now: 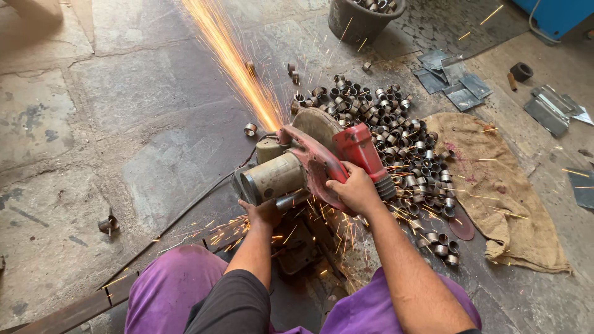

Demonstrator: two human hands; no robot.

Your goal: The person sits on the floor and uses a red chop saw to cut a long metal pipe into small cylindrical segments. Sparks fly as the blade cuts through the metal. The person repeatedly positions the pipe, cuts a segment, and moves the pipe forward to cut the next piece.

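Red-painted metal is gripped by the fingers (339,184) of the right hand (356,190), which are clenched around the handle of the chop saw (309,164) just behind its red switch housing. The left hand (263,213) is set lower, under the grey motor drum, and appears to be pressed on something at the saw's base; whether its fingers are closed on a workpiece cannot be told, since the motor hides them. One saw is seen, standing on the concrete floor (124,124) between the person's knees, with its cutting disc (315,124) lowered and a long jet of sparks (232,59) thrown up and away to the left, while shorter sparks are scattered around the base. The saw is judged heavy and stiff, its head swinging only on its hinge, so it is best taken by the handle where the right hand already sits; disc and motor are likely hot. To the right of the saw a heap of short cut metal rings (396,136) is spread, far too many to be counted, small, light and probably sharp-edged and warm. A few loose rings lie apart near the spark jet. One burlap sack (501,192) is laid beside the heap, one dark bucket (362,18) holding more rings stands at the top, and several flat metal plates (455,77) are strewn beyond. Purple trousers (167,291) are worn.
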